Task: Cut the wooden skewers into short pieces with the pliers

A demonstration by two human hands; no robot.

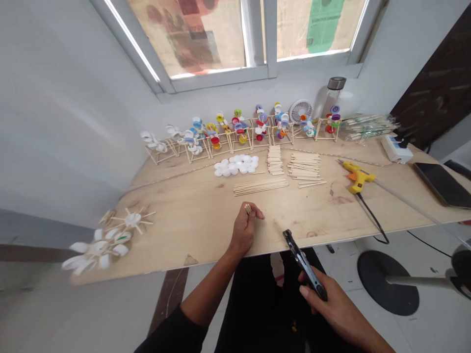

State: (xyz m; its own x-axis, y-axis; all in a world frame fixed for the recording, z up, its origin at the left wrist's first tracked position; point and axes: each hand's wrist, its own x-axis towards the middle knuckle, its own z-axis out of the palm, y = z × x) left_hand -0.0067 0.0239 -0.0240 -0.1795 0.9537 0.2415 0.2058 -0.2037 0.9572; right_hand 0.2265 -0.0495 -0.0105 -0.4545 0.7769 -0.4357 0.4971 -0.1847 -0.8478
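My left hand (243,228) is closed in a fist above the table's front edge. The pale ends of several thin wooden sticks (248,209) poke out of it; the rest of them is hidden by the fingers. Lower right, my right hand (320,291) grips a slim black-and-grey hand tool (303,262) with a notched metal head pointing up and left. The tool's exact kind is hard to make out. Just beyond my left hand lies a row of long wooden sticks (261,186). Shorter stick piles (274,160) (304,166) and white bottle caps (235,165) lie further back.
Small stick frames with colourful cap wheels (241,130) line the table's back. A yellow glue gun (356,175), its cord, a phone (443,184) and a power adapter (397,148) lie right. White cap wheels (97,250) sit at the left edge. A bottle (333,98) stands behind.
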